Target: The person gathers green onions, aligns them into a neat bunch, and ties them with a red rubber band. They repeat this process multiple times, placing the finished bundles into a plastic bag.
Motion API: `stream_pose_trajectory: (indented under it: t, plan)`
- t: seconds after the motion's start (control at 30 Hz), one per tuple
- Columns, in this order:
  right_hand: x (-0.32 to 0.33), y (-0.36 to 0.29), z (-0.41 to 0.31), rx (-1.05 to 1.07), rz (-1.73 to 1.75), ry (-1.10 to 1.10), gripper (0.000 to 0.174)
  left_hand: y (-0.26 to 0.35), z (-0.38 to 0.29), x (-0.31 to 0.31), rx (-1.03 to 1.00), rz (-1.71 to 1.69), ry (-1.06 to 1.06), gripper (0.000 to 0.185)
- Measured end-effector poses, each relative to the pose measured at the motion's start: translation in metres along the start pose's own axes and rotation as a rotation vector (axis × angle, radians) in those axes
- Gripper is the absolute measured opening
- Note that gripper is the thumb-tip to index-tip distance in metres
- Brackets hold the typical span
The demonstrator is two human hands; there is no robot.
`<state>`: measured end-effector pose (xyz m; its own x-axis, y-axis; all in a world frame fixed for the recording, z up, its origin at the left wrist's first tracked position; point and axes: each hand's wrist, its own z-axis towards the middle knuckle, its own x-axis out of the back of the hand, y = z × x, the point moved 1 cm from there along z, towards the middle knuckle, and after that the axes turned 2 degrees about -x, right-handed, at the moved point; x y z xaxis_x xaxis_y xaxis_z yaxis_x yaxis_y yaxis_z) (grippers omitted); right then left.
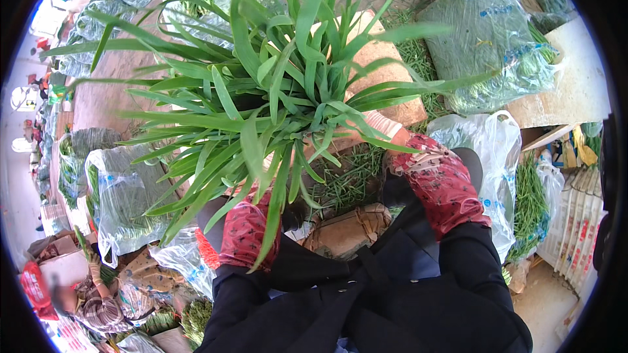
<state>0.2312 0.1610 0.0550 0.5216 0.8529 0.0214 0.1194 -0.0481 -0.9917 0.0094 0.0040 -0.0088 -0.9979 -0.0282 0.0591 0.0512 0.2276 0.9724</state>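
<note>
A large bunch of long flat green leaves, looking like Chinese chives (pixel 274 93), fans out over the middle of the view. Behind its right part is my right hand (pixel 380 125), in a pale glove, with a red patterned sleeve cover on the forearm. The leaves largely cover my left hand (pixel 267 162), and only pale bits show above its red sleeve cover. Both hands are at the bunch, but their fingers are hidden. A light board or block (pixel 387 73) lies under and beyond the leaves.
Plastic-wrapped bundles of greens (pixel 490 44) lie at the upper right, others (pixel 132 191) at the left. Cut green stalks (pixel 343 176) litter the floor near a cardboard piece (pixel 346 230). White crates (pixel 571 225) stand at the right. Another person (pixel 98 304) is at the lower left.
</note>
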Motion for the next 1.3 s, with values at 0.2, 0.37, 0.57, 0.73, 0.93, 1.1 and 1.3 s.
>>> stream_pose_trajectory:
  t: [0.2,0.37,0.57,0.73,0.93,1.1,1.3]
  plan:
    - [-0.014,-0.02,0.009,0.49,-0.375,0.059,0.079,-0.017,0.019,0.005,-0.087,0.044,0.053,0.039]
    - [-0.019,-0.018,0.018,0.258,-0.214,0.093,0.069,0.018,0.014,0.002,-0.156,0.042,0.128,0.04]
    - [-0.017,0.011,0.003,0.099,-0.336,0.134,0.035,0.053,0.004,0.004,-0.153,-0.064,0.147,0.041]
    - [-0.022,0.073,0.027,0.247,-0.963,0.072,0.049,0.054,0.002,0.005,-0.151,-0.118,0.153,0.042]
    - [-0.006,0.003,-0.012,0.038,-0.263,0.008,0.06,0.05,0.005,0.002,-0.16,-0.178,0.146,0.043]
    - [-0.011,-0.003,0.001,0.035,-0.438,0.022,0.062,0.05,0.007,-0.002,-0.167,-0.2,0.144,0.044]
    - [-0.023,0.033,0.015,0.125,0.155,-0.009,0.062,0.061,0.002,-0.005,-0.164,-0.2,0.153,0.046]
